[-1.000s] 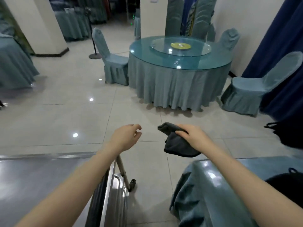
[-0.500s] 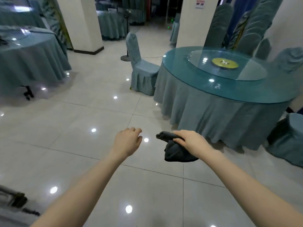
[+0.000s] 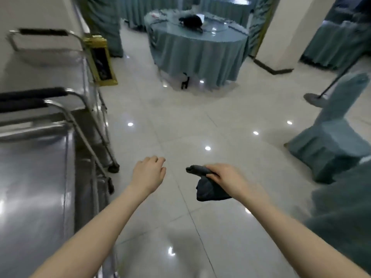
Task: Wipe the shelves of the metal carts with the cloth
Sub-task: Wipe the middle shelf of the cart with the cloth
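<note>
Shiny steel carts [image 3: 36, 187] now fill the frame's left side as the view swings round. Right hand [image 3: 224, 177] grips the dark grey cloth [image 3: 210, 189] at lower centre, its bunched tip pointing left and the rest hanging down. Left hand [image 3: 148, 173] is loosely curled and holds nothing.

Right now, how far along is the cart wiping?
Done: nothing I can confirm; the near cart shelf shines either way. In hand: right hand grips the cloth over the floor, left hand empty, neither touching a cart. Left: wiping the shelves.

Cart shelf [image 3: 34, 187] cut by left edge; cloth [image 3: 210, 190] partly under right hand [image 3: 224, 177].
</note>
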Demonstrator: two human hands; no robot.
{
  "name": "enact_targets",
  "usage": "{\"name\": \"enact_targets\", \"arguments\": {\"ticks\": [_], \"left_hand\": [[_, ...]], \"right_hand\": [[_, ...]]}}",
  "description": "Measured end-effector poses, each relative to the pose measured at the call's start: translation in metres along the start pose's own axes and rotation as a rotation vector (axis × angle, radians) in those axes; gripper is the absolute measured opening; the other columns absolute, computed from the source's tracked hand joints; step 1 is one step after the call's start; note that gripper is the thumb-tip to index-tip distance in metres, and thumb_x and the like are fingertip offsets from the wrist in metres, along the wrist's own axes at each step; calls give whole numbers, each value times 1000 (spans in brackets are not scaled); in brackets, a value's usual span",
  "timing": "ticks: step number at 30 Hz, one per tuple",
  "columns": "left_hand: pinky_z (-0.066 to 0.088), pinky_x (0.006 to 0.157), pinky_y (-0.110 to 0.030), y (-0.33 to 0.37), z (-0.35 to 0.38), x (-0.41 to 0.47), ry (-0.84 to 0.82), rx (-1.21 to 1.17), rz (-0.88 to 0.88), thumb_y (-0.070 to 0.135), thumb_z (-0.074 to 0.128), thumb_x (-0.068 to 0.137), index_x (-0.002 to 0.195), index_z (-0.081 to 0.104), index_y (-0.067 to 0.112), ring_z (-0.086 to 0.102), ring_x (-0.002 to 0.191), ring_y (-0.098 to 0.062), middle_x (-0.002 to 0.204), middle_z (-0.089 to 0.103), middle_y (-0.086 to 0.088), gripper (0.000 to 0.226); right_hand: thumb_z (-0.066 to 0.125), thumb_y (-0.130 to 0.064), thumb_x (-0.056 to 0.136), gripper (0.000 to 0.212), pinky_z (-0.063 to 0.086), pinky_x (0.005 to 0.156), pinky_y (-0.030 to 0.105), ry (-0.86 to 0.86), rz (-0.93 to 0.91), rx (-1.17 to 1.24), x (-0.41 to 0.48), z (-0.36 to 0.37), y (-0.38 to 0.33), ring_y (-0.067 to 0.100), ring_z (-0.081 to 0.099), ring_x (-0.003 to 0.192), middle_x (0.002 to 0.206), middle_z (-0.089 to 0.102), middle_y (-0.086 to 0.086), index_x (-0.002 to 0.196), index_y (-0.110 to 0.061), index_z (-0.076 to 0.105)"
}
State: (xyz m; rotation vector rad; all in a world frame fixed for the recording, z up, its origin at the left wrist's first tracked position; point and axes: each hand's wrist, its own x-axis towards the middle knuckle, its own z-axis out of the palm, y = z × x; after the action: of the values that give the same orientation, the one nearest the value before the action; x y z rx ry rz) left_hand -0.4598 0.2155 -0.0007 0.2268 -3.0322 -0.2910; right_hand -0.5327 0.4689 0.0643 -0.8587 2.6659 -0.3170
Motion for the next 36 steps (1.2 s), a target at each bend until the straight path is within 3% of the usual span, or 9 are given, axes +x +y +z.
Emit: {"name": "enact_targets", "arguments": {"ticks": [8, 11, 17, 25, 29, 32, 36], "left_hand": [[48, 75, -42, -90, -28, -46, 135, 81, -651, 29, 48, 96, 122, 58, 14, 59, 98, -34, 109, 61, -11, 32], [49, 77, -42, -113, -28, -74, 199, 58, -878, 27, 53, 94, 120, 60, 13, 60, 100, -36, 111, 62, -13, 31], [49, 81, -41, -146, -11, -102, 274, 3, -1248, 21, 53, 94, 118, 63, 11, 61, 99, -36, 111, 63, -15, 28], [49, 84, -38, -110, 7, -115, 289, -21, -1556, 29, 44, 100, 121, 58, 15, 57, 104, -28, 117, 61, -6, 29], [52, 77, -39, -80, 17, -109, 342, 14, -1728, 23, 49, 98, 121, 62, 12, 61, 97, -31, 110, 64, -9, 29], [52, 73, -42, -55, 39, -100, 400, 12, -1914, 17, 58, 92, 120, 64, 10, 62, 93, -36, 107, 65, -12, 30], [51, 78, -44, -28, 77, -104, 382, -20, -2066, 17, 58, 92, 121, 63, 7, 61, 95, -37, 109, 64, -14, 31]], "right_hand": [[43, -37, 101, 25, 47, 84, 35, -190, -625, -136, 186, 8, -97, 18, 58, 107, 114, 63, -8, 121, -37, 57], [44, -36, 102, 29, 45, 91, 37, -283, -839, -140, 235, 26, -145, 21, 56, 113, 121, 63, -4, 128, -33, 57], [49, -33, 101, 35, 41, 93, 33, -399, -1125, -168, 294, 56, -229, 24, 56, 117, 127, 64, 1, 135, -27, 56], [44, -38, 102, 34, 43, 91, 32, -549, -1403, -326, 336, 86, -287, 18, 54, 119, 130, 60, -8, 135, -36, 52], [42, -39, 102, 36, 43, 97, 35, -672, -1552, -423, 345, 122, -305, 19, 53, 122, 134, 57, -7, 138, -36, 48], [42, -40, 103, 39, 40, 96, 28, -730, -1679, -446, 349, 156, -311, 15, 51, 123, 135, 56, -8, 141, -35, 46], [43, -40, 102, 38, 42, 92, 28, -780, -1771, -477, 340, 194, -308, 14, 53, 119, 131, 59, -9, 140, -35, 47]]}}
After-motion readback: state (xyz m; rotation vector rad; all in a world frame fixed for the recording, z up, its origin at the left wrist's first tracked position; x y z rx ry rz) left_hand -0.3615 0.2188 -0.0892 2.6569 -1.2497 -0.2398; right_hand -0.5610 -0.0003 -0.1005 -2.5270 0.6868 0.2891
